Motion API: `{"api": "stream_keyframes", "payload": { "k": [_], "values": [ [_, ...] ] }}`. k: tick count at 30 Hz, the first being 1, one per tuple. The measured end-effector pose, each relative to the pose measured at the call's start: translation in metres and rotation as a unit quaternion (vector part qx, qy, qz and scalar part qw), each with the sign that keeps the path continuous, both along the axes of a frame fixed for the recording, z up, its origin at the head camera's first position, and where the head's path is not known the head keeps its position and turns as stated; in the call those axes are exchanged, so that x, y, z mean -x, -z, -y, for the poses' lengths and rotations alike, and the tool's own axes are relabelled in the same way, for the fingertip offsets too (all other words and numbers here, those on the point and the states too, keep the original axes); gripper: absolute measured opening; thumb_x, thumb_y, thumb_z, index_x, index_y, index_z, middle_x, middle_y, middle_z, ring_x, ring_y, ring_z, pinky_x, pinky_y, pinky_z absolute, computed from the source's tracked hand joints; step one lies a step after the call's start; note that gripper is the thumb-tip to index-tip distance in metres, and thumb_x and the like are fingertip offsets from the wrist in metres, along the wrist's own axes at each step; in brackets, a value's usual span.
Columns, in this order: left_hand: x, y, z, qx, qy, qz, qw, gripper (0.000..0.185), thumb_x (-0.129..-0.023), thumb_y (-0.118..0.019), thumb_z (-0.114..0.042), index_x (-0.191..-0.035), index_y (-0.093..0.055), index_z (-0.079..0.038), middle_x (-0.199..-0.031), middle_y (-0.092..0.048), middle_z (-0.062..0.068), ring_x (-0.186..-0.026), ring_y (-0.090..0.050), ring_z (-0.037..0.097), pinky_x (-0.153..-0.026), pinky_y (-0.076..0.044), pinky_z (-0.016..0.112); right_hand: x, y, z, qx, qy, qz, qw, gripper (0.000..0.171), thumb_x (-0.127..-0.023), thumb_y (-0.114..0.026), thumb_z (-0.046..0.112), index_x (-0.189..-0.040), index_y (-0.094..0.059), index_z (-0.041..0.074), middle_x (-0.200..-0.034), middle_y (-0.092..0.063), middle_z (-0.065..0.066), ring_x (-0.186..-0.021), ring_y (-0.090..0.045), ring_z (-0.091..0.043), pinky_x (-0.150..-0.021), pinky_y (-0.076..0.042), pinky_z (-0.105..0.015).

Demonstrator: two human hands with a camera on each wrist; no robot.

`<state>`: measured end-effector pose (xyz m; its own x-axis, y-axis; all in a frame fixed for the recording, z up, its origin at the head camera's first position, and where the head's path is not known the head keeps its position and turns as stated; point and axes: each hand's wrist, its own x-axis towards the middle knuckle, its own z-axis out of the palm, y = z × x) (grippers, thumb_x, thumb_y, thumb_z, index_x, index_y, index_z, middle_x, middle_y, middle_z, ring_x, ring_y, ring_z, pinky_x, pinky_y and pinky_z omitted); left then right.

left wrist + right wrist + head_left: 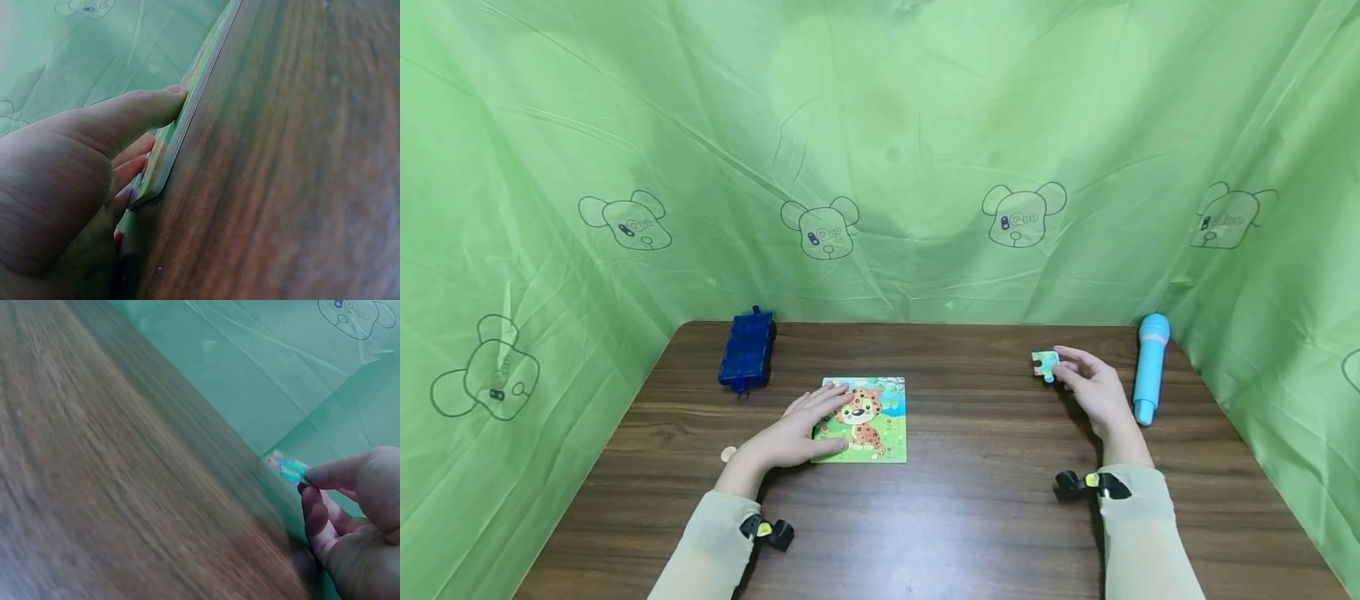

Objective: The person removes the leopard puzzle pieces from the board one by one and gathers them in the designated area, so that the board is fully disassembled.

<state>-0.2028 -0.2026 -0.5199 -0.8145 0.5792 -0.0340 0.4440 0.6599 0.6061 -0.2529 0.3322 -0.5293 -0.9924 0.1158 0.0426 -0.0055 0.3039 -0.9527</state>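
Observation:
A square jigsaw puzzle (887, 433) with a spotted cartoon leopard lies flat on the table. My left hand (801, 427) rests across its left part, fingers extended, covering some of the picture. In the left wrist view the thumb (153, 107) touches the near edge of the puzzle board (181, 128). Over on the right, my right hand (1093, 392) pinches a small puzzle piece (1043, 364) between thumb and fingertips. From the right wrist, that piece (289, 467) shows nearly edge-on, coloured turquoise and pink, held above the tabletop.
A blue plastic case (748, 350) sits at the back left of the wooden table (955, 517). Near the right edge lies a light blue toy microphone (1151, 367). A small pale round disc (727, 453) lies beside my left wrist. Green curtains (910, 125) surround the table.

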Motion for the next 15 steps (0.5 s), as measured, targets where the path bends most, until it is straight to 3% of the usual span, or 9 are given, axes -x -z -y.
{"api": "stream_keyframes", "payload": {
  "k": [7, 11, 15],
  "values": [
    [0.0009, 0.0010, 0.0007, -0.003, -0.002, -0.003, 1.0000, 0.083, -0.102, -0.076, -0.048, -0.172, -0.039, -0.021, -0.180, -0.028, 0.005, -0.168, -0.012, 0.035, -0.133, -0.007, 0.064, -0.0009, -0.0030, 0.0007, -0.091, 0.081, 0.045, 0.992, 0.045, -0.110, -0.066, 0.022, -0.153, -0.065, 0.008, -0.126, -0.073, -0.013, -0.097, -0.059, -0.003, -0.079, -0.050, -0.019],
    [0.0010, 0.0014, 0.0008, -0.001, -0.002, -0.003, 1.0000, 0.083, -0.102, -0.076, -0.048, -0.172, -0.039, -0.021, -0.180, -0.028, 0.005, -0.168, -0.013, 0.035, -0.133, -0.006, 0.064, -0.0003, -0.0025, 0.0016, -0.121, 0.112, 0.061, 0.984, 0.044, -0.108, -0.066, 0.023, -0.150, -0.068, 0.010, -0.126, -0.074, -0.011, -0.097, -0.059, -0.002, -0.082, -0.047, -0.021],
    [0.0005, 0.0010, 0.0007, -0.001, -0.003, 0.001, 1.0000, 0.083, -0.102, -0.076, -0.047, -0.172, -0.039, -0.021, -0.180, -0.029, 0.005, -0.168, -0.013, 0.035, -0.133, -0.006, 0.063, 0.0006, 0.0003, 0.0014, -0.110, 0.119, 0.061, 0.985, 0.049, -0.104, -0.073, 0.024, -0.150, -0.068, 0.007, -0.125, -0.071, -0.010, -0.091, -0.058, 0.004, -0.077, -0.049, -0.016]
  ]
}}
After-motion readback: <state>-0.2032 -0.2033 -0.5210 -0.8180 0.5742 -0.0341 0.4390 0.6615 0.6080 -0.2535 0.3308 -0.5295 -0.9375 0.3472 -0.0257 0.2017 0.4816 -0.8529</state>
